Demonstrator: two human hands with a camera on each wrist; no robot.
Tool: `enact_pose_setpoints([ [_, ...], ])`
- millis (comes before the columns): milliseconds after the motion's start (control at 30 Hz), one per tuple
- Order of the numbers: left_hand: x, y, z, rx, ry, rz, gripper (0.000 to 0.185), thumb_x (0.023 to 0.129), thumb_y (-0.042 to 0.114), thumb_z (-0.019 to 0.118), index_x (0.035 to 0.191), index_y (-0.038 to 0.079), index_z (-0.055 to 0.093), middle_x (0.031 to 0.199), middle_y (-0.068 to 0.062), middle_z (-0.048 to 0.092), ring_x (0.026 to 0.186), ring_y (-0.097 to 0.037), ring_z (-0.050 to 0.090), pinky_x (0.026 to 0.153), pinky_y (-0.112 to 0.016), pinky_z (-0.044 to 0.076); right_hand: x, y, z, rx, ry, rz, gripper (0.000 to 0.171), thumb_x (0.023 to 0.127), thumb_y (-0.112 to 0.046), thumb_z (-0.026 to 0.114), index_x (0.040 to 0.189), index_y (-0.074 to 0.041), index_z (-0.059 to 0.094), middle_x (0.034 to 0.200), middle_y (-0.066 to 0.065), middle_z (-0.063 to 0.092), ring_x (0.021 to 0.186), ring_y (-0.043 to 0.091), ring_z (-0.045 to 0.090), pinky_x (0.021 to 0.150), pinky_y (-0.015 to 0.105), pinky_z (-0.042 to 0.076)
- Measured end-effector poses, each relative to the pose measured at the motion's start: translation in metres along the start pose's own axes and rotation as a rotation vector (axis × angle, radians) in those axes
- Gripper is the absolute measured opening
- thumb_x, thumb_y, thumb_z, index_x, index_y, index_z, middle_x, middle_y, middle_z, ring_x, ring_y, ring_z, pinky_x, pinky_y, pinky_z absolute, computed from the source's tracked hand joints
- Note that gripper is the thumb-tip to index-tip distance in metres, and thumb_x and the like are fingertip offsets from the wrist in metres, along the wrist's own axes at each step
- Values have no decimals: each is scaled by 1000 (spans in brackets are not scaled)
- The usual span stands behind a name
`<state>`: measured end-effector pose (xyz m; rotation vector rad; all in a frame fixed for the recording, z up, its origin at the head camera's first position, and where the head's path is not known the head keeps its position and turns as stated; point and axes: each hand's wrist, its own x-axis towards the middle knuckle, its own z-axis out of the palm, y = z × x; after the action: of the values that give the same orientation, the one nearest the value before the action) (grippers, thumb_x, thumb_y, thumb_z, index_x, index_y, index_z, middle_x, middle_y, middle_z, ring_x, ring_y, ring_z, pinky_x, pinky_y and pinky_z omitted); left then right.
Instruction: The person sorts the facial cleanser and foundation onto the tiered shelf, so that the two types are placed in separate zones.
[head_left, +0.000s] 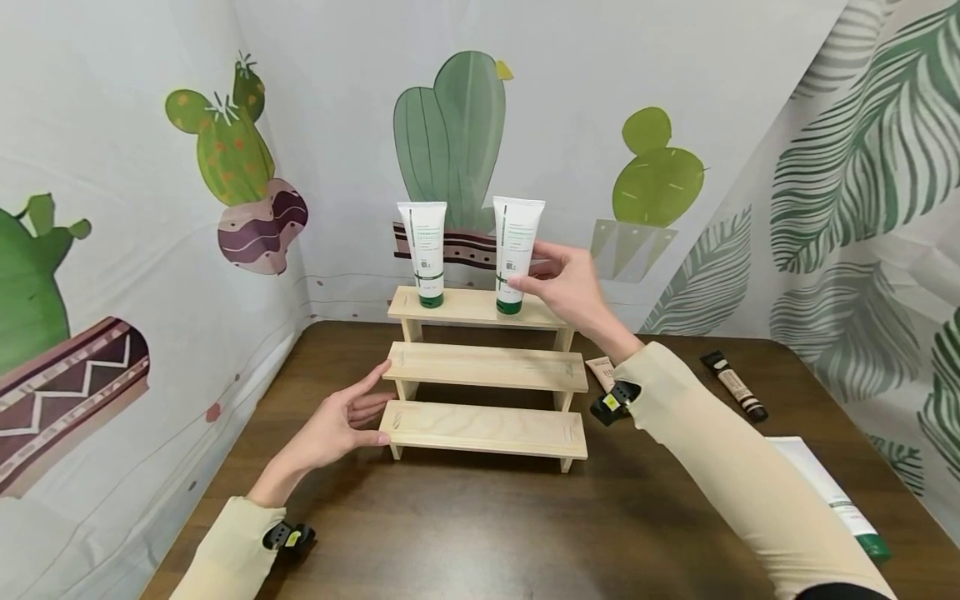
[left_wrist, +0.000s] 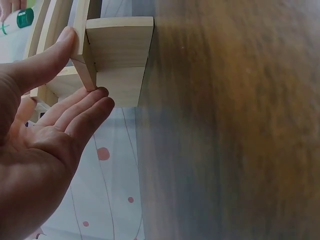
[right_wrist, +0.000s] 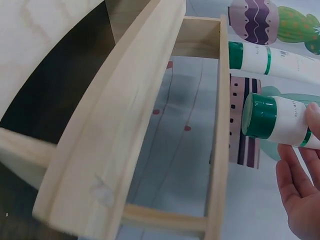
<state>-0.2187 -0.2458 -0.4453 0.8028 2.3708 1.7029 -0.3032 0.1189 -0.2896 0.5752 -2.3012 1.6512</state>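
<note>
I am picking out the first tube (head_left: pixel 427 242), white, standing on its green cap at the left of the top shelf (head_left: pixel 468 306), upper centre of the frame. To its right, the held tube (head_left: pixel 517 237), white and green too, is hanging nearly upright, cap down; the right wrist view is showing me a narrow gap between it and the shelf. Right of centre, a beige tube (head_left: pixel 602 371) is lying partly behind the right wrist. Farther right, a dark tube (head_left: pixel 733 385) with a beige middle is lying slantwise, and at lower right a large tube (head_left: pixel 836 500) is lying partly behind the right sleeve (head_left: pixel 720 442). The tube walls are hiding whatever is inside.

A dark brown table (head_left: pixel 487 533) is filling the lower part of the frame and carrying the three-step wooden stand (head_left: pixel 487 367) at centre. Behind, a pale cloth (head_left: pixel 345 125) is showing me printed cactuses from left to right of centre, then large leaves (head_left: pixel 862 167) at far right.

At centre left, the left hand (head_left: pixel 337 429) is spreading its fingers, thumb and fingertips touching the left end of the bottom shelf (head_left: pixel 480 427). Right of centre, the right hand (head_left: pixel 573 287) is pinching the held tube from the right, between thumb and fingers, well apart from the left hand.
</note>
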Motion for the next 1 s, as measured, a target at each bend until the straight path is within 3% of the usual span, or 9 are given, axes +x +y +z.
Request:
enact_pose_setpoints([
  [267, 0, -1, 0, 3, -2, 14, 102, 72, -4, 80, 152, 23, 23, 151, -13, 31, 125, -37, 45, 97, -45, 42, 13, 10, 16, 3, 24, 37, 54, 73, -20, 84, 122, -11, 65, 101, 5, 70, 86, 17, 67, 79, 33, 54],
  [1000, 0, 0, 1, 22, 20, -28, 103, 71, -5, 80, 152, 28, 25, 149, -6, 34, 125, -33, 47, 99, -42, 43, 18, 18, 33, 37, 13, 51, 57, 73, -17, 84, 126, -13, 63, 100, 6, 70, 89, 21, 66, 79, 31, 55],
])
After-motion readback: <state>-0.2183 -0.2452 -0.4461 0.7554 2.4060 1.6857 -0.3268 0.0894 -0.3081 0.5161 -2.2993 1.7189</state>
